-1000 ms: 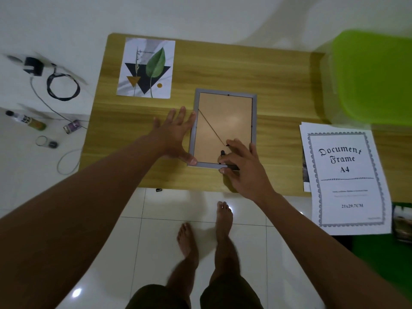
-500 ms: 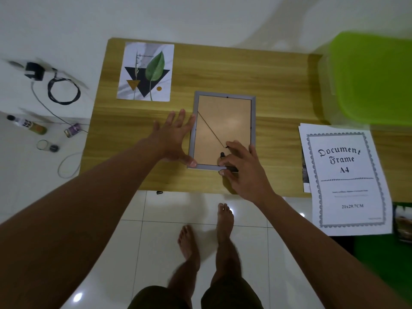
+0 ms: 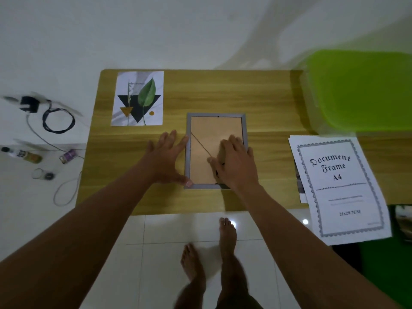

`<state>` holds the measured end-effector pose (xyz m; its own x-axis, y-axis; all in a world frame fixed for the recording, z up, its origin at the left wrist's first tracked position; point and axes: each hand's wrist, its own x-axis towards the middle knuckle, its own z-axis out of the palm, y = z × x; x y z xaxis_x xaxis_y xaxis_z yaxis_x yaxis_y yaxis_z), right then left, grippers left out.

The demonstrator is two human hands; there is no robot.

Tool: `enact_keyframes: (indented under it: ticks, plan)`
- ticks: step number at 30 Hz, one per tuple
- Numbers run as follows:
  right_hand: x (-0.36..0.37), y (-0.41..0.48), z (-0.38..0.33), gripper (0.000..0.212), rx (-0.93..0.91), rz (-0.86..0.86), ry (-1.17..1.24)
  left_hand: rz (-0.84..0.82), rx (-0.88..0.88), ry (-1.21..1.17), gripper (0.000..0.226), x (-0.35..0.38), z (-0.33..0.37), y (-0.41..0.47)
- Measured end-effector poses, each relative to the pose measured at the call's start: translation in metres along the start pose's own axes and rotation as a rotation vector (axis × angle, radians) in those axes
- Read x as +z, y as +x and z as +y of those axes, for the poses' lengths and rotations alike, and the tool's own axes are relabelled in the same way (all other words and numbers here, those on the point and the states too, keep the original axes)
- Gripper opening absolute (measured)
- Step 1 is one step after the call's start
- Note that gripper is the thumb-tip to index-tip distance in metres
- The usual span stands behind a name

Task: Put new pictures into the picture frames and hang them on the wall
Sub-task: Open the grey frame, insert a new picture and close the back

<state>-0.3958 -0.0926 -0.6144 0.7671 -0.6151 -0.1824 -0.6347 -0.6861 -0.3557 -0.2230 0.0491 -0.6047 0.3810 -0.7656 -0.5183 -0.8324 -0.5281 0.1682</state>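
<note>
Lying face down in the middle of the wooden table, the picture frame shows its brown backing board inside a grey rim. The left hand rests flat on the table just beside the frame's left edge, with its fingers spread and straight and its thumb tip touching the near left corner. The right hand lies on the near right part of the backing, fingers nearly straight, grasping nothing. A leaf print lies at the table's far left, apart from both hands. A printed sheet lies at the right.
</note>
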Motion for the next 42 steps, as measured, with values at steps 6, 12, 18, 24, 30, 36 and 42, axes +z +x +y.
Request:
enact_keyframes:
  ticks: [6, 12, 18, 24, 30, 36, 42]
  plan:
    - [0.001, 0.002, -0.010, 0.035, -0.021, 0.088, 0.049, -0.010, 0.029, -0.020, 0.135, 0.001, -0.005, -0.003]
    - [-0.005, 0.002, -0.014, 0.035, -0.027, 0.078, 0.094, 0.003, 0.030, -0.031, 0.135, 0.002, -0.009, -0.003]
    - [-0.012, 0.002, -0.017, 0.039, -0.058, 0.077, 0.007, 0.028, 0.033, -0.022, 0.137, 0.007, -0.012, -0.002]
    - [0.000, 0.003, -0.004, 0.053, -0.049, 0.049, -0.046, 0.025, 0.035, -0.037, 0.139, 0.007, -0.012, -0.002]
    - [-0.004, 0.002, -0.007, 0.045, -0.065, 0.063, -0.067, 0.023, 0.022, -0.028, 0.143, 0.004, -0.013, 0.000]
    - [-0.016, 0.001, -0.012, 0.042, -0.076, 0.044, -0.045, 0.026, 0.025, -0.009, 0.145, 0.005, -0.013, 0.002]
    - [-0.007, 0.001, -0.007, 0.040, -0.070, 0.092, -0.048, 0.009, 0.020, -0.008, 0.144, 0.003, -0.013, 0.002]
